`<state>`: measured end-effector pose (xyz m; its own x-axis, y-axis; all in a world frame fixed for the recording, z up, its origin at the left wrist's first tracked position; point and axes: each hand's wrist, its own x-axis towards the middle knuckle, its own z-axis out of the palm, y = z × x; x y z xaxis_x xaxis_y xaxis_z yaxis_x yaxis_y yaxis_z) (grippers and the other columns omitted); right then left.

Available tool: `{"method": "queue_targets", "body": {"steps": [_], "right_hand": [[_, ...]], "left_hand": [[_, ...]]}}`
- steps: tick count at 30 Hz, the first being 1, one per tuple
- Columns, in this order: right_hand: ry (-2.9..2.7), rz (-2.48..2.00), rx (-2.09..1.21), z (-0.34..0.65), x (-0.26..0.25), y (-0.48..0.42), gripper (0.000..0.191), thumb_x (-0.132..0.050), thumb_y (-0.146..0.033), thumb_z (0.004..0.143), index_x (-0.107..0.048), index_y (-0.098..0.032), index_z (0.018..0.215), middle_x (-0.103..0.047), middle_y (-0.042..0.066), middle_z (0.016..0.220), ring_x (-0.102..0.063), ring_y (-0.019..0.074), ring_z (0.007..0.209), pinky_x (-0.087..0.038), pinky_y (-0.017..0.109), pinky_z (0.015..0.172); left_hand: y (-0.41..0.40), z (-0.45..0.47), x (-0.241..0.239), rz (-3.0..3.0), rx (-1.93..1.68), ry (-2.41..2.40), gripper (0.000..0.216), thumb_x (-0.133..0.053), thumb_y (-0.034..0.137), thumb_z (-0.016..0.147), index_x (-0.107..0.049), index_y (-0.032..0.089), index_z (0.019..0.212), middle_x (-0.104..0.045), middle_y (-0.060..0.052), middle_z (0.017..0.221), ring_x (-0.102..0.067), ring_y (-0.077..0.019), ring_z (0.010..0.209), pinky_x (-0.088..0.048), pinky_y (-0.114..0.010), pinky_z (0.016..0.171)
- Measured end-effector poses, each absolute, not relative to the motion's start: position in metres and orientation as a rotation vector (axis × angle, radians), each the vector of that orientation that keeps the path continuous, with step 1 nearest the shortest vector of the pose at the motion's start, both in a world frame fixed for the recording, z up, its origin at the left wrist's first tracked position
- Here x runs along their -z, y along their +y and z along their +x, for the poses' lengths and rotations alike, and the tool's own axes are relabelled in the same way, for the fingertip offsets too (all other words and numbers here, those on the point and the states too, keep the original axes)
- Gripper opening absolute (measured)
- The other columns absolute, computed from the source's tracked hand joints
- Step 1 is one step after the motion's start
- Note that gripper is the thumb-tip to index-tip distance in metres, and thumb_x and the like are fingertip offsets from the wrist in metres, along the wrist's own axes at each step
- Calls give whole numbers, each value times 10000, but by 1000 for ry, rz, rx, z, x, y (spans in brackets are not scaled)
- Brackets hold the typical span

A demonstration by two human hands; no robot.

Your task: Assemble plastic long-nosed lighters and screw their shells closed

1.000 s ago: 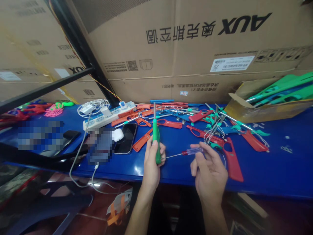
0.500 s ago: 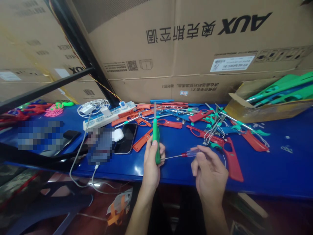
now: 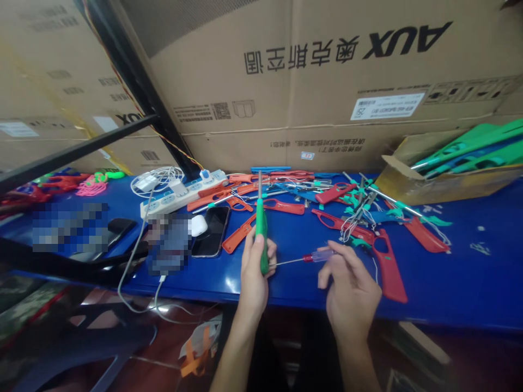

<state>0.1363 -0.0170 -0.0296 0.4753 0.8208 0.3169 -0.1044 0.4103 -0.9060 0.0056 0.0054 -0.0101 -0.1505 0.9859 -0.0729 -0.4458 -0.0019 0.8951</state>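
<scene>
My left hand (image 3: 254, 267) is closed around the handle of a green gas lighter (image 3: 261, 228), held upright with its metal tube pointing away from me. In my right hand (image 3: 351, 283) is a screwdriver (image 3: 321, 257) with a clear and red handle, pinched between thumb and fingers. Its thin shaft runs left to the lower end of the lighter; my left fingers partly hide the tip. A red lighter shell (image 3: 390, 267) lies just right of my right hand, and an orange shell half (image 3: 240, 234) lies left of the green lighter.
Loose lighter parts (image 3: 363, 201) with metal tubes and white wires are heaped at the back. An open carton (image 3: 461, 185) holding green and blue lighters stands at right. At left are a power strip (image 3: 183, 193), a phone (image 3: 210, 234) and a dangling white cable (image 3: 131, 261).
Both hands stay almost in place, the screwdriver still against the lighter's lower end. My right fingers have shifted slightly on the screwdriver handle.
</scene>
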Motion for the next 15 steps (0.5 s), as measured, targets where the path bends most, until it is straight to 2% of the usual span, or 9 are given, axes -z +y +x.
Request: {"method": "queue_targets", "body": {"steps": [2, 4, 8, 11, 15], "right_hand": [[-921, -972, -712, 136, 28, -18, 247, -609, -277, 984, -728, -274, 1201, -738, 55, 1052, -613, 77, 544, -456, 215, 412], [-924, -963, -748, 135, 26, -18, 284, -623, -262, 976, -695, -297, 1249, -729, 70, 1152, -646, 89, 574, -460, 212, 403], [-859, -934, -742, 136, 27, -16, 308, -724, -205, 902, -701, -312, 1190, -749, 6, 984, -536, 35, 436, -423, 190, 379], [-886, -956, -710, 136, 28, -16, 242, -711, -220, 912, -745, -288, 1142, -723, -2, 911, -528, 34, 459, -442, 195, 408], [-905, -962, -720, 135, 26, -18, 265, -590, -271, 991, -720, -271, 1221, -733, 72, 1099, -651, 97, 605, -498, 233, 448]], "left_hand": [[5, 6, 11, 770, -1471, 1002, 314, -559, 499, 970, -523, 222, 1113, -410, 55, 719, -285, -58, 501, -208, -164, 436], [5, 6, 12, 789, -1446, 1025, 329, -550, 508, 977, -523, 231, 1151, -415, 51, 734, -298, -58, 509, -214, -160, 444], [4, 6, 13, 815, -1424, 1053, 355, -544, 513, 982, -520, 240, 1207, -430, 44, 756, -310, -58, 521, -227, -159, 454], [4, 6, 14, 810, -1438, 1041, 365, -543, 506, 983, -516, 237, 1228, -422, 45, 753, -303, -59, 519, -219, -162, 450], [5, 6, 14, 817, -1437, 1043, 371, -539, 499, 986, -514, 230, 1240, -420, 45, 750, -299, -58, 518, -219, -164, 450]]}}
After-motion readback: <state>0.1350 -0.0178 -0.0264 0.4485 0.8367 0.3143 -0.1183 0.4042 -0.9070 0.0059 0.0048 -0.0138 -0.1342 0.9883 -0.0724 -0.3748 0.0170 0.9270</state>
